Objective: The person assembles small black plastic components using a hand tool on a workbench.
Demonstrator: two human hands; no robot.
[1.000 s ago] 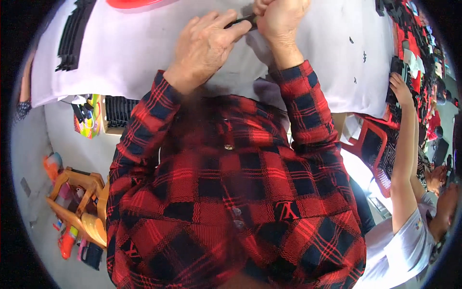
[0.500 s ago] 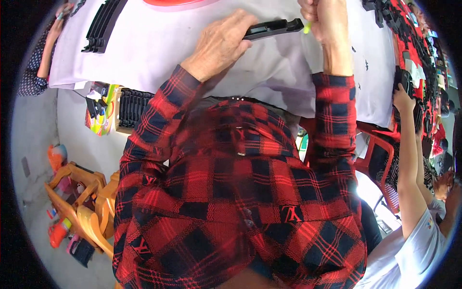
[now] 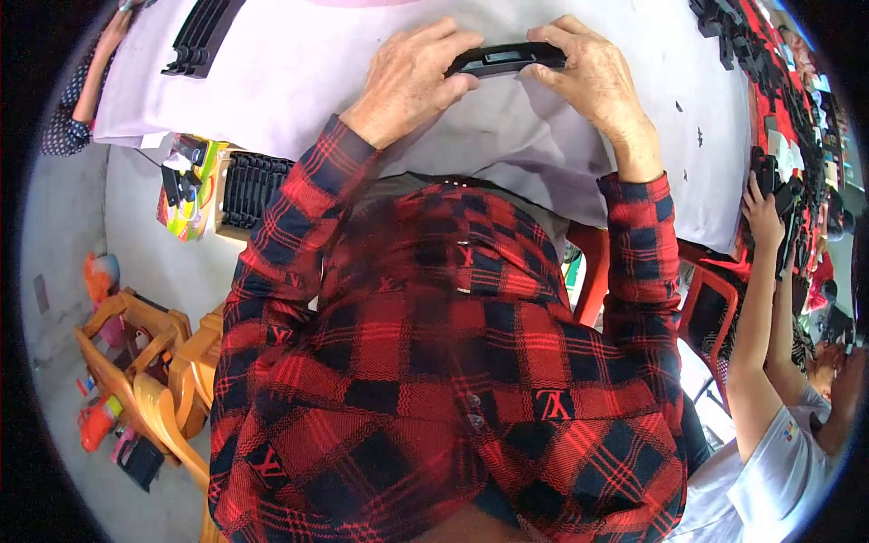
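Observation:
A long black plastic part (image 3: 503,58) with a recessed middle is held level above the pale cloth. My left hand (image 3: 415,77) is closed around its left end, the thumb at the near edge. At its other end, my right hand (image 3: 590,76) grips with fingers on top and the thumb along the near side. The fingers hide both tips of the part. To the left on the cloth, several similar black parts (image 3: 205,38) lie side by side.
A pale cloth (image 3: 299,100) covers the table. Below its left edge sits a box of black parts (image 3: 253,192) beside a colourful bag (image 3: 188,195). Wooden chairs (image 3: 149,362) stand lower left. On the right, a co-worker's hand (image 3: 763,213) is at a red table piled with black pieces (image 3: 724,32).
My right hand has come down onto the right end of the black part; the small yellow-green thing near it no longer shows. The red object at the top has mostly left view.

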